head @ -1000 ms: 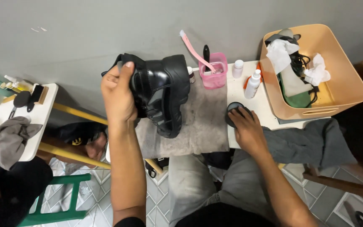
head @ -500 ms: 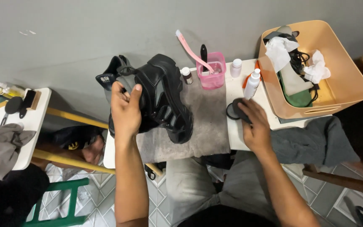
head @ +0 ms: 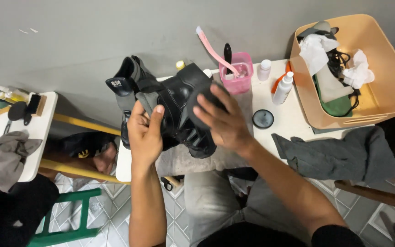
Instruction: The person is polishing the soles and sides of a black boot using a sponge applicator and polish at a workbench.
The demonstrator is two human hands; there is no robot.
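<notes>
Overhead, from the head camera, a black boot (head: 179, 110) is held above the white tabletop (head: 293, 119), near frame centre. At its seven o'clock side the left hand (head: 145, 132) grips it, fingers curled round the upper. At four o'clock the right hand (head: 222, 121) lies flat against the boot's side, fingers spread, a dark cloth (head: 204, 103) pressed beneath them. A pink cup (head: 237, 73) stands at the boot's one o'clock, a round black tin (head: 263, 119) at three o'clock, a tan basket (head: 389, 91) farther right.

One black boot (head: 179, 107), two hands, one pink cup (head: 237, 73), two white bottles, one beige basket (head: 389, 98).
</notes>
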